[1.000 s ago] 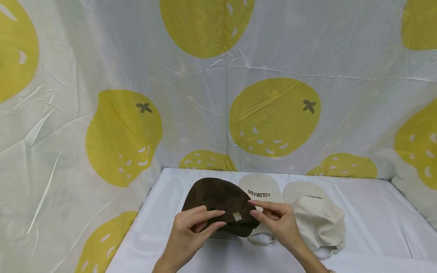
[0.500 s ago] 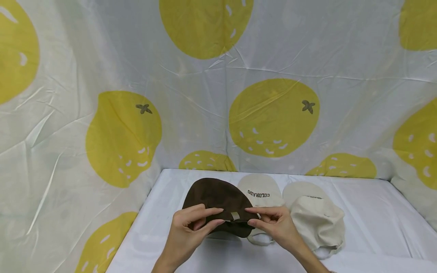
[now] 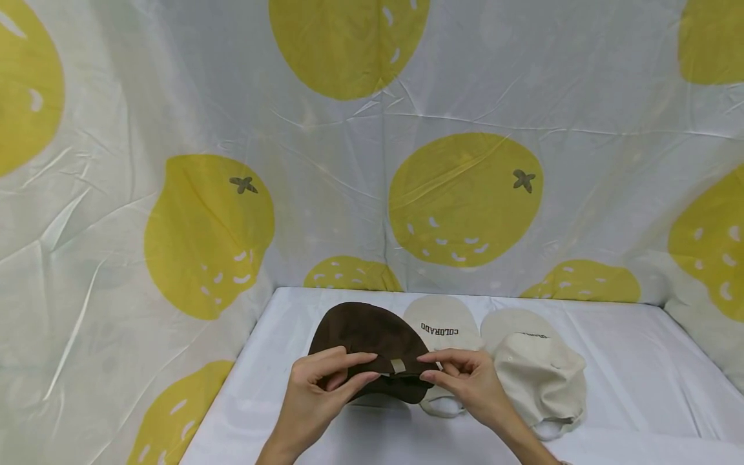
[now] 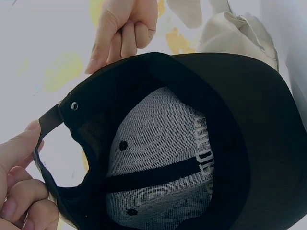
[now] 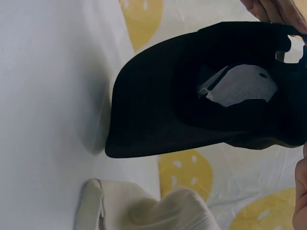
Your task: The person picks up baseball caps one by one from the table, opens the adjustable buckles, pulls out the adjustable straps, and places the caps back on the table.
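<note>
A dark brown cap (image 3: 369,329) is held up over the white-covered table, its back strap toward me. My left hand (image 3: 320,387) pinches the strap at the left between thumb and index finger, also plain in the left wrist view. On the other side of the small light tag (image 3: 398,366), my right hand (image 3: 467,381) pinches the cap's back edge with thumb and index finger. The left wrist view shows the cap's inside, with pale mesh lining (image 4: 153,139) and the strap opening. Behind the cap lies a beige cap (image 3: 442,316) lettered COLORADO, partly hidden by the right hand.
Another beige cap (image 3: 543,374), crumpled, lies right of the first, close to my right forearm. White cloth covers the table (image 3: 633,368). A lemon-print curtain (image 3: 331,194) hangs along the back and sides.
My right hand has shifted slightly left, and its thumb and index finger have come onto the brown cap's back edge. The left hand keeps its pinch, almost still.
</note>
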Demonstrator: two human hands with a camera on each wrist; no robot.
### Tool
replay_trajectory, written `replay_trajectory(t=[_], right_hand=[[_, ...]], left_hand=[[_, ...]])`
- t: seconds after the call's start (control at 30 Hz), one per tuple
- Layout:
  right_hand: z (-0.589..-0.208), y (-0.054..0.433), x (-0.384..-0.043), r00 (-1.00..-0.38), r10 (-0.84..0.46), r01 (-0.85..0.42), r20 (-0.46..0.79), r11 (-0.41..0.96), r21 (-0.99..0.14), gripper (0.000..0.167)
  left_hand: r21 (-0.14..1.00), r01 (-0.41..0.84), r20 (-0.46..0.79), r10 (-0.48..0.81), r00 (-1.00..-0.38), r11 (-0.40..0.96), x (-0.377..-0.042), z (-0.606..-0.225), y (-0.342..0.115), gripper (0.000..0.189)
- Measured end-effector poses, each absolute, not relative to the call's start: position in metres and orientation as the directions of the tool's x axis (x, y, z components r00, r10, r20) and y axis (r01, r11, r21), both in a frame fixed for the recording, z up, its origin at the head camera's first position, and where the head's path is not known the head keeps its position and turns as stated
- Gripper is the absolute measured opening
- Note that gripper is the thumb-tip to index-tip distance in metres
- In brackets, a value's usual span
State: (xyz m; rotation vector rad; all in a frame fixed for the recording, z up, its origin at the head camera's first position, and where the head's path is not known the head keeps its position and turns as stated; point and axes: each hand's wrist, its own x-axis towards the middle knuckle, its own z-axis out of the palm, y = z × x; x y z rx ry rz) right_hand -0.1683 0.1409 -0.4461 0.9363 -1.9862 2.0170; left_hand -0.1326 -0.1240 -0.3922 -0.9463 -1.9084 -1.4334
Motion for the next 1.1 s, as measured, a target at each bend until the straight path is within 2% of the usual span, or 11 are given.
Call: replay_trajectory(t=[0.37,0.6,0.87,1.1], right_hand=[[-0.449,0.14,-0.169,-0.761,-0.234,-0.611,0.605,-0.053,-0.79,0.021],[-0.443,0.137,-0.168,-0.709,-0.18,-0.69,0.682,-0.021,-0.723,0.028],[-0.431,0.136,-0.165,-0.69,-0.14,-0.717,0.71,-0.003,-0.697,0.032],[-0.421,0.136,-0.166,-0.672,-0.092,-0.738,0.735,0.003,-0.675,0.034]], left_hand=[[0.59,0.782,0.758,0.195,-0.623,0.202,-0.131,-0.391,-0.126,0.028],[0.595,0.77,0.746,0.197,-0.636,0.232,-0.131,-0.391,-0.128,0.029],[0.556,0.785,0.763,0.206,-0.613,0.274,-0.131,-0.388,-0.128,0.03],[0.486,0.822,0.8,0.228,-0.555,0.298,-0.132,-0.38,-0.121,0.033]])
